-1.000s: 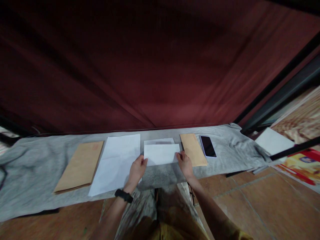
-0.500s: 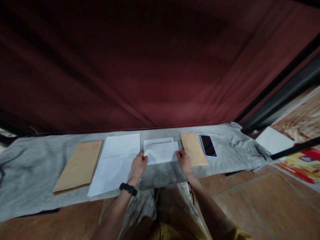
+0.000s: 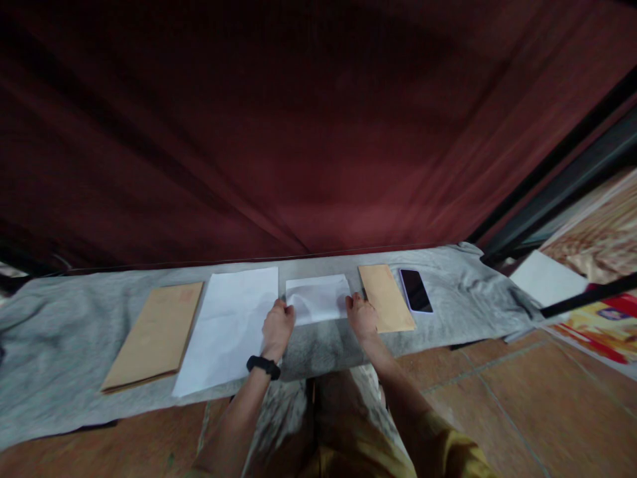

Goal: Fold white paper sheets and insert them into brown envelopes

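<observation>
L hand [image 3: 277,326] & R hand [image 3: 362,318] each grip a side edge of folded white paper [image 3: 318,299], lower ctr of frame; brown envelope [image 3: 387,299] & smartphone [image 3: 416,291] lower R, white sheet [image 3: 229,328] lower L.

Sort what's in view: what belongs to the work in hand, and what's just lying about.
Work in hand:
smaller white paper, left hand and right hand at its edges
probably the large white paper, left brown stack and right brown paper

Seemingly just lying about:
phone
red-and-yellow printed item
</observation>
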A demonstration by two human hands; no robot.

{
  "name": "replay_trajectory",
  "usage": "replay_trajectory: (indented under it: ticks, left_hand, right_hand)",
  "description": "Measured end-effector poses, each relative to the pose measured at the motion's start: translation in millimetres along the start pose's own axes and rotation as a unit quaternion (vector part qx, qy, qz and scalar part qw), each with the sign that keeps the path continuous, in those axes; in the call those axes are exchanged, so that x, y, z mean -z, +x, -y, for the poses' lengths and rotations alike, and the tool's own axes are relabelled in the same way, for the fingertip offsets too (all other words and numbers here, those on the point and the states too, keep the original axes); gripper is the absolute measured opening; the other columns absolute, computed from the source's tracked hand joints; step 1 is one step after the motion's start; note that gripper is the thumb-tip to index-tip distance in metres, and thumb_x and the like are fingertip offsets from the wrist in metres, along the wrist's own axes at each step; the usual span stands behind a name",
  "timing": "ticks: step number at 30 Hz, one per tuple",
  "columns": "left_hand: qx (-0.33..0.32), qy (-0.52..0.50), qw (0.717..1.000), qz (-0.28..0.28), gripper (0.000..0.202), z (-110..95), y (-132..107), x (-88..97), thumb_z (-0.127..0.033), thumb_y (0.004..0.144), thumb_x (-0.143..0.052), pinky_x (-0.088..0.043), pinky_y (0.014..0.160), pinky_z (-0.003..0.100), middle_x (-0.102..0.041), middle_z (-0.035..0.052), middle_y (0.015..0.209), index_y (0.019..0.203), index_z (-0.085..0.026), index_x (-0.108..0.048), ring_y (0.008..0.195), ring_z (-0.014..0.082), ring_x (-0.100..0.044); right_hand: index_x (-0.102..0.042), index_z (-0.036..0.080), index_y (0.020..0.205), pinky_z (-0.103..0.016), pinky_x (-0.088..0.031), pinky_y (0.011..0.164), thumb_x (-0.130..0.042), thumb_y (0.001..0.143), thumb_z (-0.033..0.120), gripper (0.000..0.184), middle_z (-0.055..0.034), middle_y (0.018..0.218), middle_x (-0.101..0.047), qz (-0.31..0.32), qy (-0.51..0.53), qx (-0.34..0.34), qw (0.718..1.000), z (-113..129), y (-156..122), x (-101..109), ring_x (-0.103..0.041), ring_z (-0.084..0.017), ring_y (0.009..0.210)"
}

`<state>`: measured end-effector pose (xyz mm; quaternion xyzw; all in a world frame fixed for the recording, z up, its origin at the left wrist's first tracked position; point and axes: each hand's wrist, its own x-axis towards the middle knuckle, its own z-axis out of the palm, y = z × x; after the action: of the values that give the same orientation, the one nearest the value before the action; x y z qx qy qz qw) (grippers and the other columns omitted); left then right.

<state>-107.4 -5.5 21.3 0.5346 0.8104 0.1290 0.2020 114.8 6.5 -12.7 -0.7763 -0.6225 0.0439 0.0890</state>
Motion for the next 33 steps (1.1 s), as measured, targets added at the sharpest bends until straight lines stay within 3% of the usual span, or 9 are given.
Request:
replay_trajectory:
  ticks: [11,22,33]
  left_hand:
    - [0.017,0.027,0.999,-0.003,0.027,-10,8,4.4,-0.036,0.097,-0.048,-0.049,0.076,0.033,-0.076,0.0135,0.105,0.112,-0.019,-0.063,0.098,0.027,-0.072]
    - [0.013,0.079,0.996,-0.025,0.032,-18,1,3.9,-0.034,0.099,-0.042,-0.048,0.075,0.033,-0.074,0.0165,0.101,0.119,-0.015,-0.058,0.096,0.0275,-0.072]
    - [-0.017,0.152,0.986,-0.063,0.039,-17,2,-10.5,-0.033,0.101,-0.038,-0.05,0.073,0.035,-0.073,0.0184,0.095,0.128,-0.009,-0.053,0.092,0.0297,-0.073]
  right_hand:
    - [-0.065,0.011,0.109,-0.035,-0.052,0.073,-0.043,0.105,0.034,0.033,-0.0197,0.089,-0.075,0.013,-0.014,0.018,1.0,4,15,-3,-0.075,-0.028,0.084]
    - [-0.065,0.009,0.109,-0.035,-0.052,0.074,-0.041,0.104,0.033,0.034,-0.0199,0.086,-0.074,0.015,-0.013,0.026,0.999,6,25,-5,-0.074,-0.028,0.082]
    - [-0.064,0.007,0.112,-0.036,-0.052,0.076,-0.042,0.104,0.034,0.036,-0.0214,0.087,-0.073,0.014,-0.013,0.024,1.0,8,31,-10,-0.074,-0.028,0.082]
